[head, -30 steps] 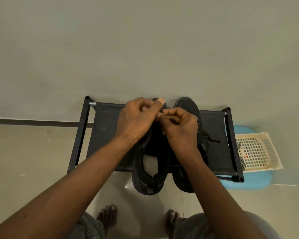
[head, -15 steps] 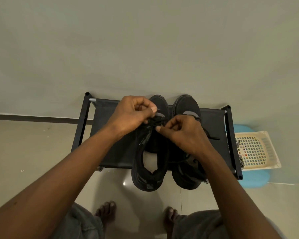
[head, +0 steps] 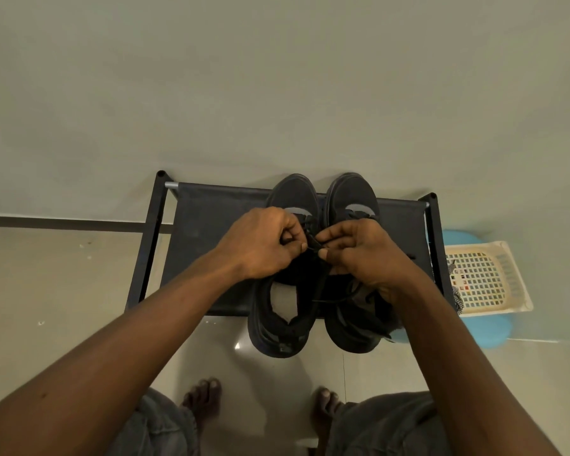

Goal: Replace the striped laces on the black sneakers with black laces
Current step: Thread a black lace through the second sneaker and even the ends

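Both black sneakers sit side by side on the shoe rack [head: 211,232], right of its middle, toes at the rear edge, heels overhanging the front edge.

- The left sneaker [head: 292,195] has an open throat. The right sneaker [head: 351,192] looks already laced, though the hand covers most of it.
- The left hand [head: 260,245] and right hand [head: 366,258] meet over the gap between the sneakers. The fingers of both are curled and pinching the black lace [head: 313,246].
- Step in hand, by my reading: threading or snugging the black lace through the left sneaker's eyelets.
- The next move likely calls for feeding a lace tip through the next eyelet and evening out the two ends.
- A striped lace [head: 458,301] hangs at the rack's right edge, beside a cream basket [head: 507,278].

Hard to make out: black lace on black upper. Eyelets, lace tips and how many rows are done are hidden under the knuckles. A thin strand crosses toward the right sneaker, and I cannot tell whose it is.
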### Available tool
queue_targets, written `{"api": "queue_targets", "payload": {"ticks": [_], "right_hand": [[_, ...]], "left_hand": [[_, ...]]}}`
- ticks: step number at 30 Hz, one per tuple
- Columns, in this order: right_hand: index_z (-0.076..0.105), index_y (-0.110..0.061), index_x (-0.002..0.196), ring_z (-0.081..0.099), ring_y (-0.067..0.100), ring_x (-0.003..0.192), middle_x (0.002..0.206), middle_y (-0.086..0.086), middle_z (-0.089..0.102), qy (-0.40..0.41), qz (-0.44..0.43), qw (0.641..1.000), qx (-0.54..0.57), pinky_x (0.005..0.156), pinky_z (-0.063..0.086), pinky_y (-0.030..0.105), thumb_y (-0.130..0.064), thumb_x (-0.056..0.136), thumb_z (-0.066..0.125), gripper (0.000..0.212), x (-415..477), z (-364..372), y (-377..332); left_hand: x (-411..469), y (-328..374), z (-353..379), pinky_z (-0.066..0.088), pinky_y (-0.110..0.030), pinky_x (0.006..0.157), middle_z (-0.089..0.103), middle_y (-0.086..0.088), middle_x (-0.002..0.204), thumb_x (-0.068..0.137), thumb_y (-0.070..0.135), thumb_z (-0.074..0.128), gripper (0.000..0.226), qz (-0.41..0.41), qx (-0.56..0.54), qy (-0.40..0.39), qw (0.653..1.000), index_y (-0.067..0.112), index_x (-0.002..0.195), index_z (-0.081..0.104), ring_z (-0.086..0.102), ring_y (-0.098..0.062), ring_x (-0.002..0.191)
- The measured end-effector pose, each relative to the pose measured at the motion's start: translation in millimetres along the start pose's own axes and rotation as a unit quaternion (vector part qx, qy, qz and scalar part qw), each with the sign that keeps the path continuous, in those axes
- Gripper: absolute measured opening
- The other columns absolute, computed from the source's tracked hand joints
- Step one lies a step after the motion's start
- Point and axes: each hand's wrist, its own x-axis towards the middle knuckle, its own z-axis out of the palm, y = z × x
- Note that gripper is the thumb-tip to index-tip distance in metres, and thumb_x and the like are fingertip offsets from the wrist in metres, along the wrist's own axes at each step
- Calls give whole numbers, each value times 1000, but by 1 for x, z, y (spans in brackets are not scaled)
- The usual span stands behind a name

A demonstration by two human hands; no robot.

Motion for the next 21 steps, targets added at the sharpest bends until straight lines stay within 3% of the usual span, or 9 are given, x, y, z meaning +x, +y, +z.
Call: {"api": "queue_targets", "payload": {"ticks": [2, 5, 7, 12, 15, 18, 21], "right_hand": [[69, -1, 113, 74, 26, 85, 95, 22, 75, -4, 6, 1000, 19, 72, 64, 32, 3, 92, 71, 22, 1, -1, 1], [69, -2, 110, 73, 22, 80, 93, 22, 74, -6, 10, 999, 31, 71, 64, 33, 3, 92, 70, 19, 2, -1, 3], [70, -3, 108, 73, 20, 79, 91, 20, 74, -6, 11, 999, 36, 72, 64, 34, 3, 91, 71, 18, 3, -2, 4], [70, -2, 108, 73, 22, 82, 91, 19, 74, -10, 9, 999, 42, 72, 64, 33, 2, 90, 73, 19, 1, -2, 2], [71, 0, 107, 74, 20, 83, 93, 19, 75, -17, 6, 999, 51, 71, 64, 30, -1, 89, 75, 19, -1, -3, 1], [73, 0, 105, 74, 21, 86, 96, 17, 76, -18, 6, 998, 60, 69, 62, 26, -5, 94, 70, 13, -2, -6, 1], [75, -1, 101, 74, 17, 81, 92, 15, 76, 7, -2, 998, 59, 67, 62, 25, -4, 96, 68, 10, 0, -4, 3]], "left_hand": [[0, 1, 2, 49, -23, 72, 62, 22, 73, 91, 33, 74, 10, 3, 23, 12, 1000, 38, 83, 71, 57, 5, 68], [-3, 6, 6, 42, -21, 62, 62, 22, 76, 91, 34, 72, 12, -11, 39, 42, 998, 39, 80, 67, 57, 3, 69], [-5, 9, 11, 45, -22, 61, 65, 20, 76, 90, 35, 72, 10, -25, 28, 65, 997, 36, 81, 70, 60, 1, 70], [-11, 15, 22, 48, -33, 76, 58, 16, 77, 88, 37, 70, 8, -9, 80, 117, 990, 31, 83, 72, 58, -6, 72], [-14, 19, 29, 44, -35, 76, 54, 15, 78, 86, 37, 69, 8, 10, 117, 151, 982, 31, 79, 68, 58, -9, 72], [-14, 19, 32, 48, -35, 74, 51, 16, 70, 86, 35, 70, 8, 11, 92, 166, 982, 30, 79, 71, 52, -5, 65], [-12, 13, 28, 56, -38, 74, 60, 15, 67, 87, 34, 74, 6, 9, 43, 154, 987, 30, 84, 77, 57, -4, 67]]}}
